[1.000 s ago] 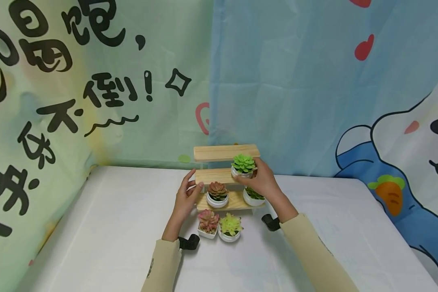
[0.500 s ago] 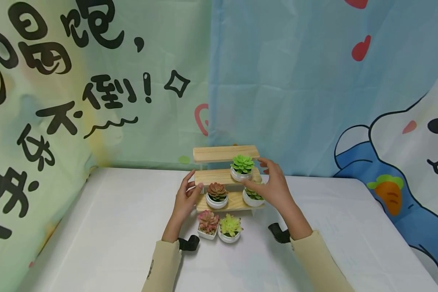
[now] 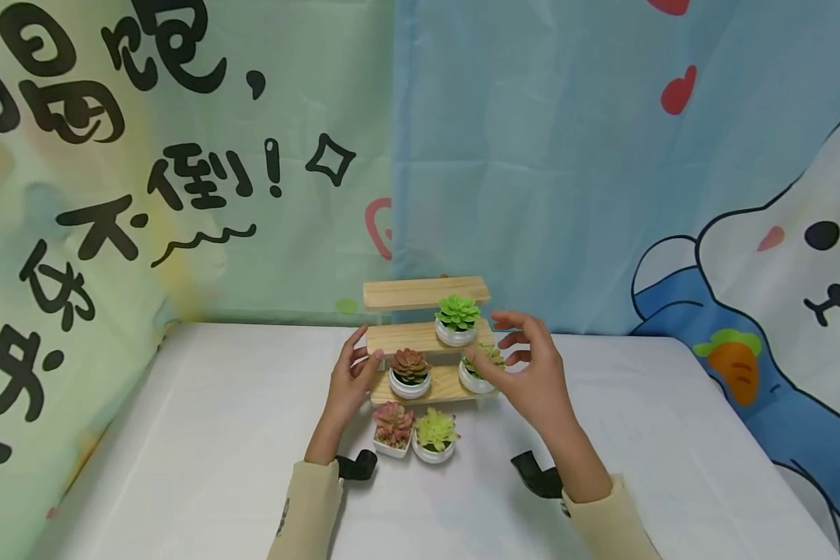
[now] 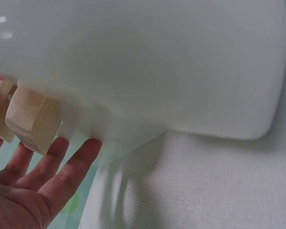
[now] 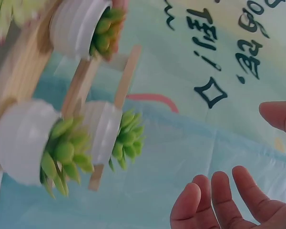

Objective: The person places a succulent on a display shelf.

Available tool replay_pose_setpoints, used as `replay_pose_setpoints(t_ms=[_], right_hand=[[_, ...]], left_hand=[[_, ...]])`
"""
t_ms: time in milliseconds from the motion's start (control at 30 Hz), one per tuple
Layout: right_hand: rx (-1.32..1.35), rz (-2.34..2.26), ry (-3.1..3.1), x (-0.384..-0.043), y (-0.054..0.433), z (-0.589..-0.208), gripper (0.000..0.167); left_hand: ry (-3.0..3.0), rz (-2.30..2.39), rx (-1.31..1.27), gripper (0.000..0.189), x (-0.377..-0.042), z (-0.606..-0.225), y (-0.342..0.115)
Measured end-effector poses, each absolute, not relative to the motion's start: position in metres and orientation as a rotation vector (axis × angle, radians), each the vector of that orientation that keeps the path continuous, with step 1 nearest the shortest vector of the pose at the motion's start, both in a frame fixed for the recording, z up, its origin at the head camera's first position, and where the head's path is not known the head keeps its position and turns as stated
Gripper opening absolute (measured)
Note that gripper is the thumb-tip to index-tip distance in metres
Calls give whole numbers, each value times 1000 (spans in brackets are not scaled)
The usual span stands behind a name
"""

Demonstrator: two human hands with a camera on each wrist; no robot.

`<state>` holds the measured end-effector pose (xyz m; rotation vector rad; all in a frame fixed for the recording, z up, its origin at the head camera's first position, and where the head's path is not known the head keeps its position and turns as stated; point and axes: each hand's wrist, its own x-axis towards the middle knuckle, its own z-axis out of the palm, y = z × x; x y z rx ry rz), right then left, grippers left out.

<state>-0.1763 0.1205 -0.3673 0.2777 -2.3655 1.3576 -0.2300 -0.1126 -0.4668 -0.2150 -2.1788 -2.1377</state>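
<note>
A small three-tier wooden plant stand (image 3: 409,337) stands on the table. My left hand (image 3: 347,381) holds the left end of its middle plank between thumb and fingers; the other fingertips spread loosely past the wood in the left wrist view. A bright green succulent (image 3: 458,313) in a white pot sits on the middle tier's right. Below it, the lower tier bears a reddish-brown succulent (image 3: 410,365) at left and a green one (image 5: 64,152) at right. My right hand (image 3: 535,373) is empty, fingers relaxed, its thumb overlapping the lower right plant in the head view.
In front of the stand are a pink succulent (image 3: 393,424) in a square white pot and a yellow-green succulent (image 3: 435,430) in a round one. A white cloth covers the table (image 3: 210,435). Printed curtains (image 3: 532,155) hang behind.
My right hand has let go of the bright green succulent on the middle tier and drawn back to the right and slightly down. My left hand keeps its place at the stand.
</note>
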Motion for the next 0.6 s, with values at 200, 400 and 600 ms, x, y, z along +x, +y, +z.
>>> replay_pose_setpoints(t_ms=[200,400,600], right_hand=[[215,1457,-2318,-157,111,-378,48],[158,1566,-2293,-143,108,-397,48],[19,1731,-2363,-134,105,-420,49]], left_hand=[[-2159,-2147,-225,56,-231,-466,-112],[-2152,-2159,-207,56,-232,-465,-111],[-2150,-2151,-209,56,-231,-466,-111]])
